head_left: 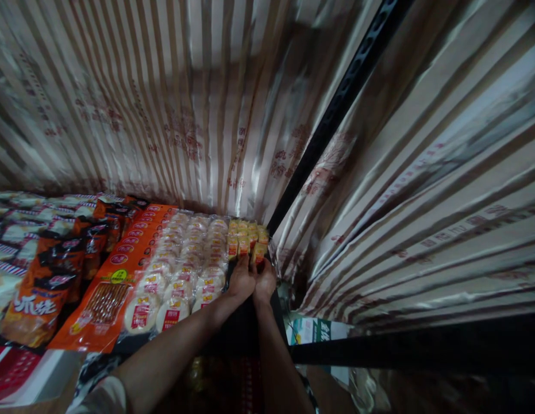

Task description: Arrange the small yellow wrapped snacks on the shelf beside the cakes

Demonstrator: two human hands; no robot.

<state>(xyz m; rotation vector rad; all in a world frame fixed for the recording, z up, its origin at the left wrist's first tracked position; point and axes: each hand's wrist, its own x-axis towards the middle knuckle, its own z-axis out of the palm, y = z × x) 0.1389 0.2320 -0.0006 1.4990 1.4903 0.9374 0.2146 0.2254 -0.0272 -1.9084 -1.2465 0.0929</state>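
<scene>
My left hand [242, 279] and my right hand [264, 282] are side by side at the right end of a dark shelf [242, 330]. Between their fingertips is a small yellow snack packet [258, 253], slightly tilted, with a red-orange mark on its front. The fingers of both hands are bent around its lower edges and partly hidden. Just behind and to the left, similar yellow packets [243, 244] stand in close rows. Left of these lie rows of round white crackers [176, 310] in clear wrappers with red labels.
Further left are a flat orange snack package [101, 305], orange-and-black bags [41, 299] and pale packets [21, 230]. A black perforated upright [331, 118] rises at the shelf's right corner. Striped curtains [198, 115] hang behind and to the right. A black bar [400, 342] runs at the lower right.
</scene>
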